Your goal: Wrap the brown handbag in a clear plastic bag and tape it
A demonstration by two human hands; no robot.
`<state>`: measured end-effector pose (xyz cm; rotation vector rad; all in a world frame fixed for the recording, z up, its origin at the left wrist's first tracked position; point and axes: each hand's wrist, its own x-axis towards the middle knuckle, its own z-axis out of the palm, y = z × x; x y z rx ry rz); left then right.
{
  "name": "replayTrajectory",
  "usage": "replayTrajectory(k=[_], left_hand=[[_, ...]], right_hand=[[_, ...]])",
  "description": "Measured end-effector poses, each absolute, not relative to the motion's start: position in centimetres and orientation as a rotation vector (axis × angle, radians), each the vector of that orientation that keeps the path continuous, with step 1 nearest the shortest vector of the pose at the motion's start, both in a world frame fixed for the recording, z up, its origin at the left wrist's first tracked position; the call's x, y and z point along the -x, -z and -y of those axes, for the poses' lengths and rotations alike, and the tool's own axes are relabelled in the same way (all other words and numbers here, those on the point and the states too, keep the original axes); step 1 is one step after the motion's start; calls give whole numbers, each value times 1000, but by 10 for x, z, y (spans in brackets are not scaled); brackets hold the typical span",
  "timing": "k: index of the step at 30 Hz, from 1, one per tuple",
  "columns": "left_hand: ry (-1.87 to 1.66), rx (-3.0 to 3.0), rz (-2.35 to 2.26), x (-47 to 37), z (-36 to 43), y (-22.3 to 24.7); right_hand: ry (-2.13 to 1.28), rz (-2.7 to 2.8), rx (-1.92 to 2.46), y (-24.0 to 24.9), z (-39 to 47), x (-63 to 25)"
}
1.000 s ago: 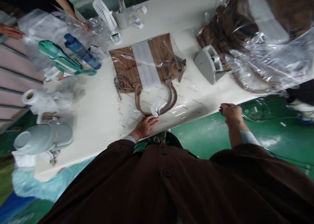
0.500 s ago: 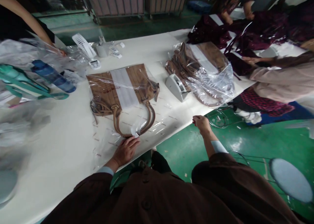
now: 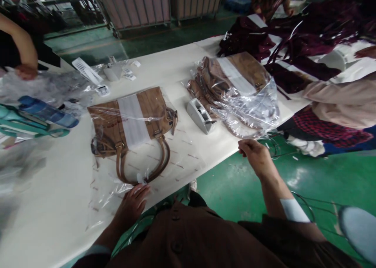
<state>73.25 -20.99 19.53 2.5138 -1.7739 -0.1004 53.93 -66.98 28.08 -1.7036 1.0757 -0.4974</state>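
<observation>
A brown handbag (image 3: 132, 119) lies in a clear plastic bag (image 3: 182, 154) on the white table (image 3: 58, 181). My left hand (image 3: 133, 201) rests flat on the plastic bag's open end near the table's front edge, just below the bag's handles. My right hand (image 3: 255, 154) hovers off the table's edge to the right, fingers curled loosely, a little below a grey tape dispenser (image 3: 199, 116). What the right hand holds, if anything, I cannot make out. A pile of wrapped brown handbags (image 3: 235, 87) lies behind the dispenser.
Blue and teal bottles (image 3: 44, 115) and crumpled plastic lie at the left, where another person's arm (image 3: 23, 52) works. Dark maroon bags (image 3: 293, 37) and other people's sleeves (image 3: 337, 99) crowd the right end. A green floor runs below the table's edge.
The view has swung up and right. My left hand stays on the plastic bag's end. My right hand has lifted slightly toward the tape dispenser side.
</observation>
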Motion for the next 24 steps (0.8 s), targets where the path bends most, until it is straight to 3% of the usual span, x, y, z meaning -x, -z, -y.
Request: replayTrajectory(k=[10, 19, 24], left_hand=[[97, -2601, 1348, -731, 277, -224], [682, -2185, 761, -711, 557, -198], [1026, -1852, 373, -685, 644, -180]], right_hand=[[71, -1116, 1637, -161, 726, -527], [142, -1081, 1329, -134, 718, -531], [147, -1036, 1259, -129, 715, -535]])
